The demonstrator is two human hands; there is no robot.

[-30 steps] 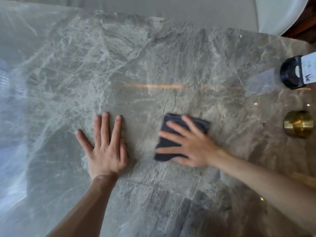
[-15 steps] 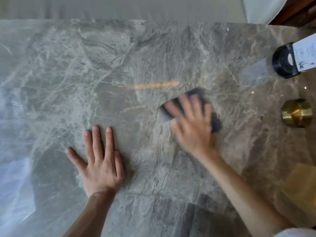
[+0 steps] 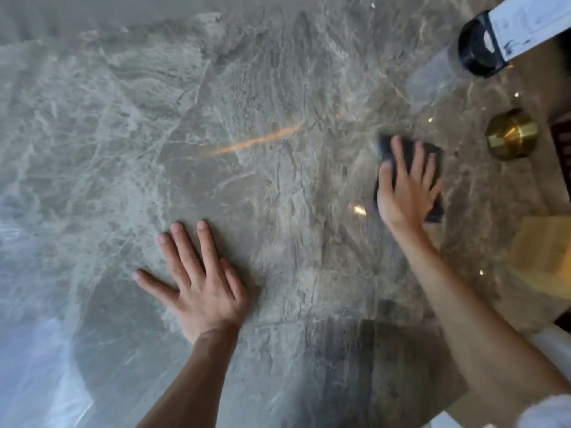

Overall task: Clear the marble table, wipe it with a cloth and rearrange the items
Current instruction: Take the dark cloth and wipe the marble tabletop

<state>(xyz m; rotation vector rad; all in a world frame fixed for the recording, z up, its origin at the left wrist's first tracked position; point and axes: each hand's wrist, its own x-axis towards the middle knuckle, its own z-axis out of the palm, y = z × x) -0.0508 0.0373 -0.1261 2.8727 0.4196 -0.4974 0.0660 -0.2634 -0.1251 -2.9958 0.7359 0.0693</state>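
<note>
Cloth shift: dark navy folded wiping cloth point(image 3: 434, 152) and right hand point(image 3: 404, 193) on top of it now sit closer to small round brass dome point(image 3: 511, 134) than 0.5 s ago. Left hand point(image 3: 204, 285) has same flat pose.
Cloth place: flat on grey veined marble table point(image 3: 216, 103), just left of brass dome, not touching it.
Cloth handling: soft, light, limp. Likely glides easily on polished stone and bunches if shoved from one edge. Best hold, judged: flat palm over the middle for wiping, pinch a free corner to lift.
Right fingers point(image 3: 398, 156): straight, spread, pressing down on cloth. No curl round it. Thumb at cloth's left edge. Slight motion blur.
Left fingers point(image 3: 185, 251): straight, splayed, palm flat on bare marble, well left of brass dome and nearer the person. Holding nothing, looks like bracing.
Table handling: hard, glossy, slippery, strong reflections.
Other items: black cylindrical container with white label point(image 3: 482, 41) beyond brass dome. Blurred yellowish block point(image 3: 543, 257) on near side of dome, cannot tell what it is.
Step, judged: wiping under way, rearranging not yet done.
</note>
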